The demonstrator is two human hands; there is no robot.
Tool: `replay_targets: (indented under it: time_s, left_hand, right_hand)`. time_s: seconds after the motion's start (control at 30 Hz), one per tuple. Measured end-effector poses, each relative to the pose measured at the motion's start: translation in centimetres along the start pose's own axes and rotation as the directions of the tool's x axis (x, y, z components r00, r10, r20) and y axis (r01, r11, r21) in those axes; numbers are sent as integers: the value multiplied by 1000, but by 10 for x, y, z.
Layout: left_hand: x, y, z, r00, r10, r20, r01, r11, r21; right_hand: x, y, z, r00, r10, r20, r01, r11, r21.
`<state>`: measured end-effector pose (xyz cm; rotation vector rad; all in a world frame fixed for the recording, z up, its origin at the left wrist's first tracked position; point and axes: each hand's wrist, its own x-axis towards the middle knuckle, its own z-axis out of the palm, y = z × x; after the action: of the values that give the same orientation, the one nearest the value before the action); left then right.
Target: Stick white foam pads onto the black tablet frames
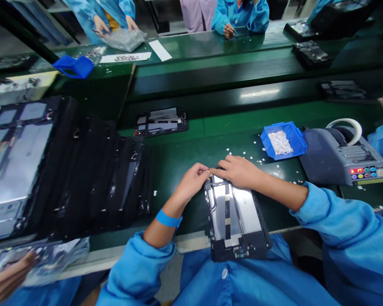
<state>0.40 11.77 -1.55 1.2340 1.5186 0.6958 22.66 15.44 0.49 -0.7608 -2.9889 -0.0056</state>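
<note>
Over the worktop (181, 155) edge, an opened tablet (250, 210) was touched at its far-left corner by the left hand (193, 182), fingers bunched, and right hand (241, 171), half-curled; any grip couldn't be told.

Single head-worn cam, facing forward and down past wearer's blue jacket (207, 282). Close on left hand (191, 183), right hand (238, 171) and opened tablet (249, 212), lower center; green workbench (175, 163) mid-frame, co-workers' bench (194, 49) farther off, top.

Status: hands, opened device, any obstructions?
Left hand, right hand close together at far end of opened device. Inside facing up. White bits scattered on green bench; none visibly blocking hands.
</note>
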Motion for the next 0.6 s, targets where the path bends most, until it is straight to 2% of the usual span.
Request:
replay_targets:
  time_s: [0.1, 0.2, 0.27, 0.33, 0.37, 0.4, 0.47, 0.5, 0.53, 0.6]
  left_hand:
    - [7, 2, -1, 1000, 1, 21, -1, 1000, 20]
    - [15, 8, -1, 1000, 17, -2, -17, 996, 84]
    - [18, 12, -2, 1000, 24, 9, -24, 994, 105]
    - [13, 12, -5, 999, 24, 30, -27, 995, 97]
    - [7, 9, -6, 999, 35, 0, -35, 994, 102]
    - [-3, 4, -7, 997, 56, -56, -49, 991, 124]
    - [-28, -10, -4, 976, 114, -183, -77, 977, 197]
    - [-42, -18, 1, 967, 143, -210, -93, 968, 234]
    - [-56, -26, 7, 968, 163, -190, -112, 961, 254]
    - [-79, -38, 23, 971, 206, -119, -170, 951, 260]
  right_hand:
    - [2, -1, 0, 1000, -8, 4, 8, 1000, -6]
    - [5, 0, 3, 1000, -17, -22, 17, 1000, -17]
    - [3, 3, 5, 997, -23, -76, 23, 1000, 3]
    - [-9, 5, 5, 983, 46, -180, -34, 997, 69]
    - [-19, 5, 5, 961, 136, -242, -108, 986, 126]
    - [-32, 2, 5, 919, 264, -292, -211, 957, 202]
    - [-64, -10, 5, 786, 548, -285, -436, 820, 371]
    - [-80, -20, 5, 725, 653, -220, -524, 730, 440]
    - [-94, -32, 4, 692, 711, -125, -581, 651, 488]
    - [-115, -60, 2, 688, 723, 57, -627, 553, 549]
